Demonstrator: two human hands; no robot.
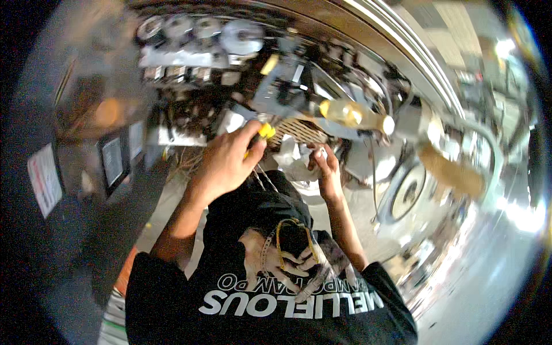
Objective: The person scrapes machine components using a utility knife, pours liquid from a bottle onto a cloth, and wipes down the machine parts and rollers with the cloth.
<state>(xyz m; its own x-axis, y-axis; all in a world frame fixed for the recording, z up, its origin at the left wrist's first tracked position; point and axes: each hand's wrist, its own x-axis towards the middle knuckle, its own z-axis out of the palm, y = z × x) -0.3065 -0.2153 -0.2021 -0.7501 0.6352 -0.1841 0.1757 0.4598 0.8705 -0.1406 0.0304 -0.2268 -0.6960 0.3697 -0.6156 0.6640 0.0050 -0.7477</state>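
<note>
One yellow-ended handle (265,130) sits in the left hand (227,158) in the head view, the only view we have. We see its thumb and forefinger closed about the handle, with the yellow end exposed beyond the fingertips; we judge this a light, directed pinch, suited to control rather than force. The handle lies on the thumb side of that hand, near the middle of the view and left of the right hand (326,169). There we note bent fingers close to pale, whitish material (294,160); blur hides the contact, and we cannot tell how far the grip is open or whether it holds anything. Both hands are near one another in front of the body, an arrangement that probably lets them work over one small area. Just beyond the handle we find a brown slatted piece (296,132), and to its upper right a yellowish cylindrical part (351,112). Farther off, at upper left, round metallic-looking parts (178,26) stand in a row, presumably for easy sorting. At right, a pale ring-shaped part (408,192) lies apart from the hands, perhaps to leave them room.
</note>
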